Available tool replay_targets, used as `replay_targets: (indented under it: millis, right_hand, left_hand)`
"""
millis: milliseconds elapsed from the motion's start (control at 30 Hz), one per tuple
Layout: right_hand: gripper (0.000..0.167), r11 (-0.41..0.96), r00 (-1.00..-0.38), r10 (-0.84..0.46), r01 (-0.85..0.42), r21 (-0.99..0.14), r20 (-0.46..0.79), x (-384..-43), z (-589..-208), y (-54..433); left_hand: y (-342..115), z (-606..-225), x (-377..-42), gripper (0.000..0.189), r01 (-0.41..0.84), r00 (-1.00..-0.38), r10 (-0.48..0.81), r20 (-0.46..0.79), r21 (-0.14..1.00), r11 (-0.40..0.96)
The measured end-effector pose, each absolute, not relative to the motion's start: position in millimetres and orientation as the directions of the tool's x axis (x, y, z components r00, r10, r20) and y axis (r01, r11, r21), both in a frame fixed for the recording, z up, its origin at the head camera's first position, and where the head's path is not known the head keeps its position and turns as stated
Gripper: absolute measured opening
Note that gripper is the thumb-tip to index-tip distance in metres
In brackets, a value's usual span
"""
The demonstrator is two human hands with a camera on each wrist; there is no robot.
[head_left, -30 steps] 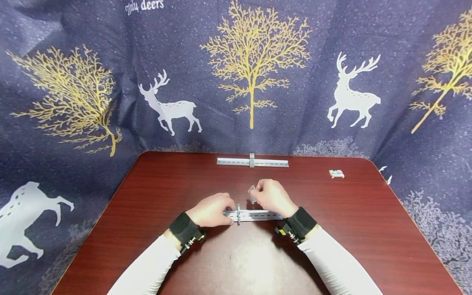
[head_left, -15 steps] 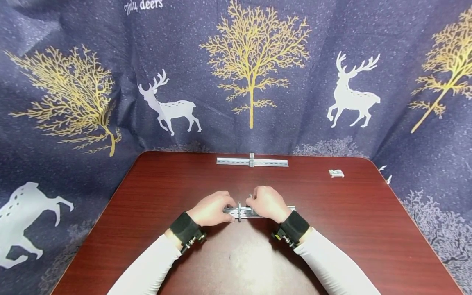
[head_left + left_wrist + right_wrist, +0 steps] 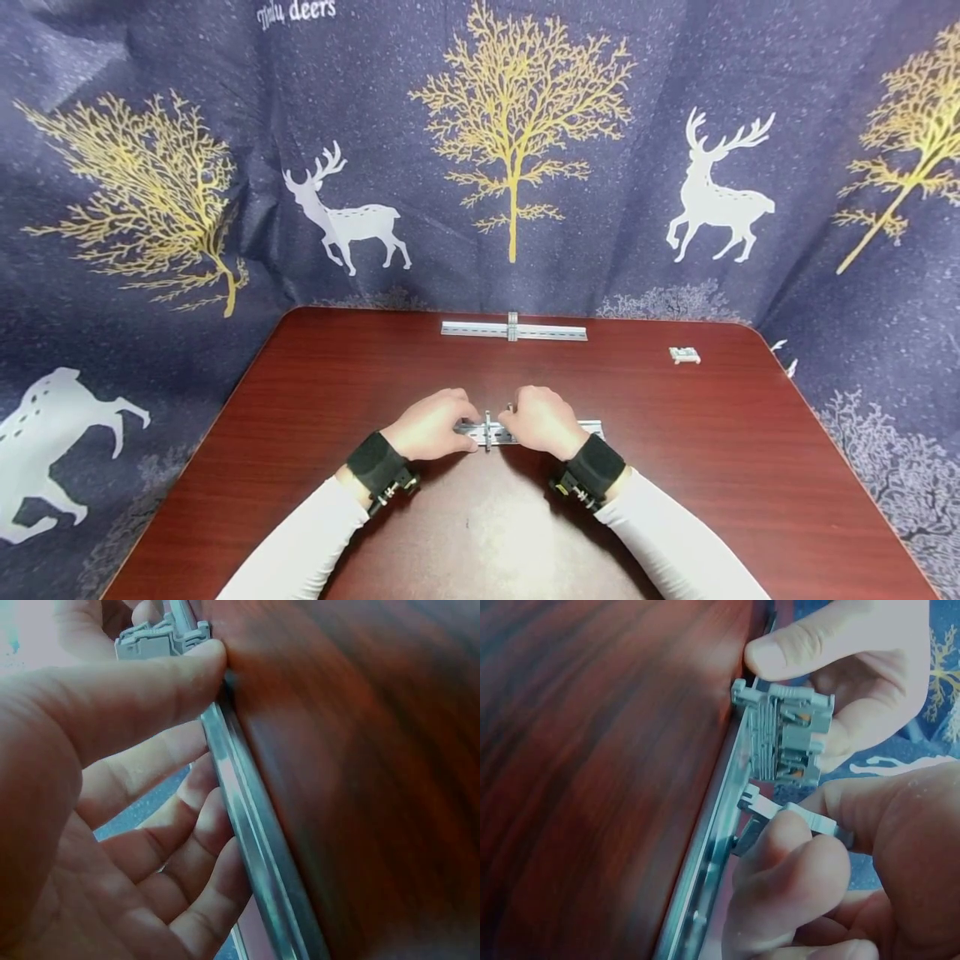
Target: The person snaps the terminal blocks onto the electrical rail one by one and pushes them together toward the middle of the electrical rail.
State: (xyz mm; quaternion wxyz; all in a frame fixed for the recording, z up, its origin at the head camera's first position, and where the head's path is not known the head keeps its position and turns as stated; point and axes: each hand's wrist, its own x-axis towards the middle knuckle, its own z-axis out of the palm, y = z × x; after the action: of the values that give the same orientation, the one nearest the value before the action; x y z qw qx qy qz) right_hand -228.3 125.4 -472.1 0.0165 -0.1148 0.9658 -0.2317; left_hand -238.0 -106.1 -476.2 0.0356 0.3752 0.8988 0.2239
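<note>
A slotted metal DIN rail [image 3: 593, 428] lies on the table in front of me. My left hand [image 3: 429, 426] grips its left part, thumb on the near edge and fingers on the far edge in the left wrist view. Just right of that thumb, a grey terminal block [image 3: 784, 731] stands upright across the rail. My right hand [image 3: 545, 423] pinches another grey terminal block [image 3: 817, 823] between thumb and fingers. This one is tilted against the rail, close beside the first; whether it is seated cannot be made out.
At the back of the table [image 3: 360, 367] lies a second DIN rail [image 3: 551, 332] with grey terminal blocks [image 3: 512, 326] at its middle. A small whitish part [image 3: 684, 355] sits at the back right. A patterned cloth hangs behind the table.
My right hand has come down and toward me, bringing its terminal block from above and behind the rail onto it, right of the standing block. The left hand has stayed nearly still.
</note>
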Motion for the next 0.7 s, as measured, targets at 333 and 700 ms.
replay_targets:
  millis: [333, 700]
  right_hand:
    - [0.046, 0.870, -0.964, -0.266, -0.237, -0.431, -0.006, -221.6, -472.0, 121.0]
    - [0.045, 0.910, -0.964, -0.265, -0.244, -0.335, -0.016, -216.6, -469.0, 118.8]
  left_hand:
    - [-106.9, -479.9, -237.5, 0.021, 0.646, -0.729, 0.677, 0.102, 0.430, 0.631]
    - [-106.7, -478.3, -238.5, 0.020, 0.656, -0.727, 0.679, 0.100, 0.392, 0.645]
